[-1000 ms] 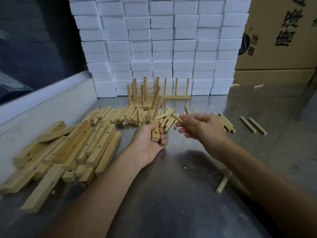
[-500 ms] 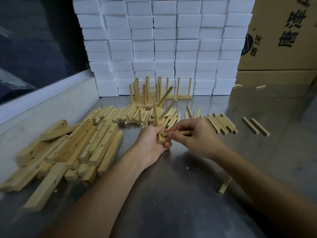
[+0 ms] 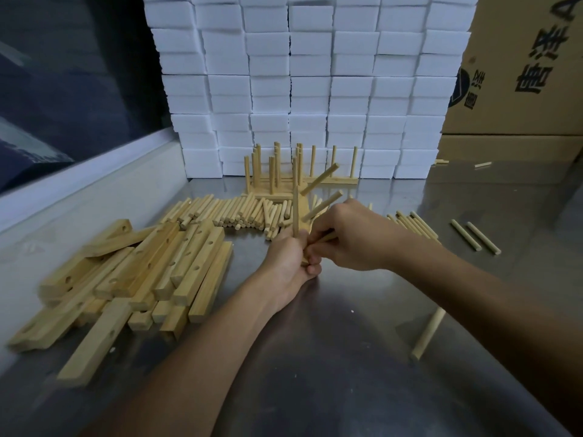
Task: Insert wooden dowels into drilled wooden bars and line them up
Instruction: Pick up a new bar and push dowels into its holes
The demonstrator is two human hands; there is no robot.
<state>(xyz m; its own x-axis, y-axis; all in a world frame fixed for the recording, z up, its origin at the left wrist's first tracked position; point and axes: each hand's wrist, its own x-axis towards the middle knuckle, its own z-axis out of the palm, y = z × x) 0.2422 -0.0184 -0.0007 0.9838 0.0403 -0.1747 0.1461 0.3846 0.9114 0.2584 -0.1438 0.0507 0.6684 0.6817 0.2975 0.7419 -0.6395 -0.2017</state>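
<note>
My left hand grips the drilled bar above the steel table, two dowels already seated; my right hand pinches a third dowel at its hole. If I push off-axis, it may jam or split the bar.

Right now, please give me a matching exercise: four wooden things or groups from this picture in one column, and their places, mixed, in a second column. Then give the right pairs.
Things:
1. pile of drilled bars
2. finished bars with upright dowels
3. bar with two dowels sticking out
4. single dowel

Places:
A. held in the left hand
B. at the back, before the white blocks
C. flat on the table, at the left
D. alone on the table, beside the right forearm

Pairs: 1-C, 2-B, 3-A, 4-D
</note>
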